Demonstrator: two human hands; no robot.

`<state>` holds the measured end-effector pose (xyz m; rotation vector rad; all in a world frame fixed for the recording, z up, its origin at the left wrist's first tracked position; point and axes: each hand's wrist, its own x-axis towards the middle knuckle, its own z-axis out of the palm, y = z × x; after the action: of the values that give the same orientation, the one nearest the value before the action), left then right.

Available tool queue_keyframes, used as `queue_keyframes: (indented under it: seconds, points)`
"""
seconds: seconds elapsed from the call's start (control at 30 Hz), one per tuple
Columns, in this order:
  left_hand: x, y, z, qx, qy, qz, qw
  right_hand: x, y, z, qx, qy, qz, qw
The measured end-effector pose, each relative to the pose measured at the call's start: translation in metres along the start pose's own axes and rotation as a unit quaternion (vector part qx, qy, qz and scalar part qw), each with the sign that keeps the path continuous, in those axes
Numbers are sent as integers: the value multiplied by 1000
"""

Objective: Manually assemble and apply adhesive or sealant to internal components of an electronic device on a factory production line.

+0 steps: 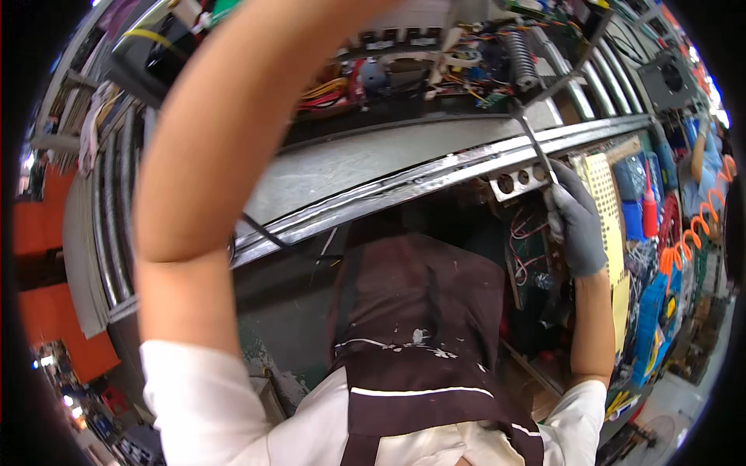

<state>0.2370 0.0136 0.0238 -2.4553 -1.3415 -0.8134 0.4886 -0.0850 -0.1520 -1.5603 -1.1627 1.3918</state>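
My right hand (pixel 576 221), in a grey glove, is closed around the lower end of a thin grey metal bar (pixel 536 144). This bar slants up to the corner of an open metal frame holding electrical parts. Beside the gloved fingers is a silver bracket (pixel 519 183) with round holes. My bare left forearm (pixel 206 155) reaches up across the picture, and its hand lies beyond the top edge. Behind that arm, the frame contains bundled coloured wires (pixel 326 92), a coiled spring-like part (pixel 522 58) and other components.
A roller conveyor with a metal rail (pixel 404 182) runs across in front of me. To the right are a yellow perforated board (pixel 602 186), a red bottle (pixel 649 210), blue bins and a coiled orange hose (pixel 699 225). Another person (pixel 703 167) stands at the far right.
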Motion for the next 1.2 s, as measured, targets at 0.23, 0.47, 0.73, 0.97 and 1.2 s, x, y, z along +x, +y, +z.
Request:
queue_keyframes:
  seconds: [0.23,0.47,0.73,0.97,1.2]
  points:
    - [44,4,51,75,-71,89,991,2,-4,8,14,-10,39,999]
    - [43,0,53,43,-73,17,996,11,-14,24,19,7,53,998]
    - [37,-1,52,13,-56,22,998,18,-29,34,37,29,75,996]
    - [35,-3,52,15,-52,38,998,29,-50,33,122,-16,113,986]
    - [39,-7,62,46,-15,11,999,46,-68,35,101,-37,144,984]
